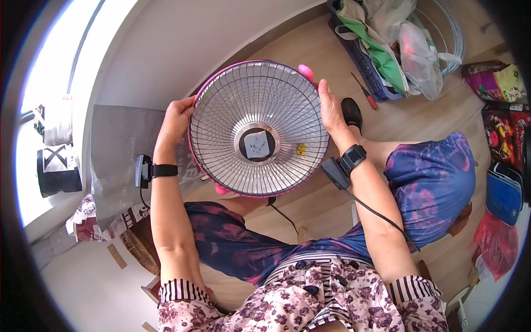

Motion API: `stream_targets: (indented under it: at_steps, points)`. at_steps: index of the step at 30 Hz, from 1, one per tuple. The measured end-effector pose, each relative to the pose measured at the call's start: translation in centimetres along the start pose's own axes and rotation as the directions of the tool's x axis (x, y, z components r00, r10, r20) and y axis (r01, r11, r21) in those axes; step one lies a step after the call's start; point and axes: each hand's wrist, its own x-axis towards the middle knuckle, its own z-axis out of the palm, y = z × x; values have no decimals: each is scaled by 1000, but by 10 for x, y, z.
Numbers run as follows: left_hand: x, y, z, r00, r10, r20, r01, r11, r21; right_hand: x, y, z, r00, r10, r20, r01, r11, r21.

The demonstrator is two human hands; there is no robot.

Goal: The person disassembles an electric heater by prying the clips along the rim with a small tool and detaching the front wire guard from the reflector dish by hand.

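A round heater head (221,110) with a dark wire grille, a pink rim and a silvery reflector is held up in front of me, its grille facing the camera. A pale label sits on the disc at its centre. My left hand (178,117) grips the rim at the upper left, fingers curled onto the edge. On the right side my right hand (331,108) holds the rim, with the thumb along the edge and the other fingers hidden behind it. Pink knobs stick out at the upper right and lower left of the rim.
A screwdriver (369,98) with a red handle lies on the wooden floor beyond my right hand. Behind it stands a dark blue basket (362,66) with plastic bags. Colourful packages (495,83) and a blue pouch (503,196) are at the right. A grey sheet (124,160) leans at the left.
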Motion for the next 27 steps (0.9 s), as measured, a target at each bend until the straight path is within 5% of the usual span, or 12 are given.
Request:
stream_targets:
  at_steps: [5,12,15,18,27]
  points:
    - [0,5,1,1000,-22,-15,22,1000,3,-3,-16,-11,986,167,24,-160,971,-178]
    - [2,6,0,998,-57,-6,56,998,-27,-4,-24,-12,994,106,-30,-107,994,-17]
    - [0,6,-1,999,-34,-10,34,999,10,-1,-36,-11,995,86,58,-79,990,-121]
    - [3,-1,2,999,8,-39,-7,999,39,1,-33,-7,954,207,216,-240,960,142]
    - [1,4,4,999,-13,-49,16,998,59,1,-17,-24,893,317,321,-438,779,449]
